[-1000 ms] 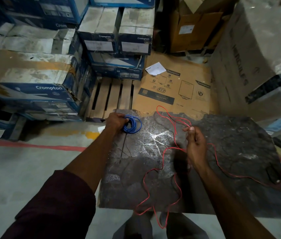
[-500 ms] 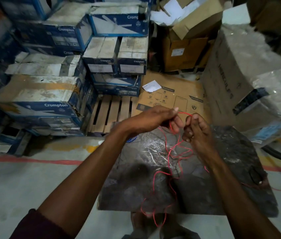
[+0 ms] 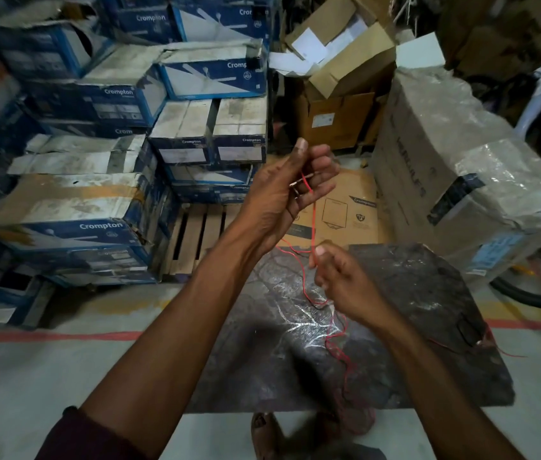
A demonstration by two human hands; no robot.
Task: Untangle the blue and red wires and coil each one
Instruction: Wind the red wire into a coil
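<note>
in the head view the left hand (image 3: 282,190) is raised above the far edge of the dark board (image 3: 428,293), its fingers curled round a turn of the red wire (image 3: 313,220). the right hand (image 3: 345,283), lower and nearer, pinches the same wire between thumb and fingers; the stretch between the hands runs straight. below, the wire trails in loose bends across the board and over its near edge. stacked blue boxes (image 3: 73,224) stand beyond, to the left.

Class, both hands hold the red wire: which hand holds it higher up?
The left hand, raised, fingers curled round the red wire; the right hand pinches it lower, over the dark table.
</note>
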